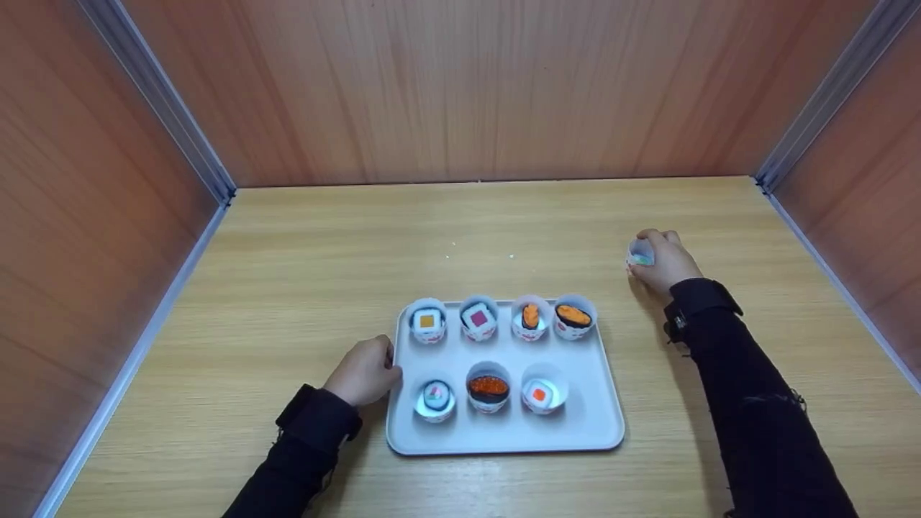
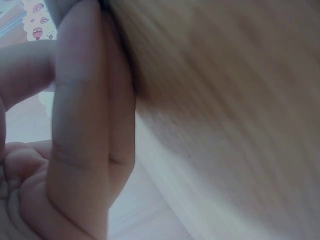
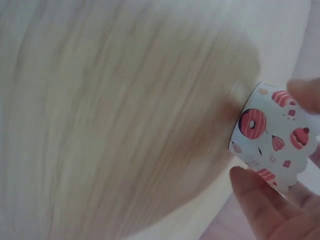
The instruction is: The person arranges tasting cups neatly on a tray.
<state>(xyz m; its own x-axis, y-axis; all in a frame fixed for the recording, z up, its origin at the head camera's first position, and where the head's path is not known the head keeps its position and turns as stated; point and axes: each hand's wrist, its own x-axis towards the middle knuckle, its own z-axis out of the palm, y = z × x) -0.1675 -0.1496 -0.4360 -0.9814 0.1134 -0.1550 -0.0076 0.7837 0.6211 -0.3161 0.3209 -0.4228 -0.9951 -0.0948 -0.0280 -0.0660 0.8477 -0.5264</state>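
My right hand (image 1: 669, 266) grips a small white paper cup (image 3: 275, 137) printed with pink doughnuts and sweets, right of the tray. Something pale green-blue shows inside that cup in the head view. My left hand (image 1: 365, 371) pinches the left edge of a white tray (image 1: 504, 437), thumb at the rim and fingers at its outer side. Three paper cups stand along the tray's front, holding a round piece (image 1: 436, 395), a red-topped sushi piece (image 1: 488, 386) and a white piece with an orange centre (image 1: 539, 393).
Several more cups line the tray's back edge, including one with a yellow-centred square (image 1: 427, 321) and one with an orange-topped piece (image 1: 573, 316). Wood panels (image 1: 468, 93) wall the table (image 1: 324, 252) at the back and sides. Tiny white specks dot the tabletop.
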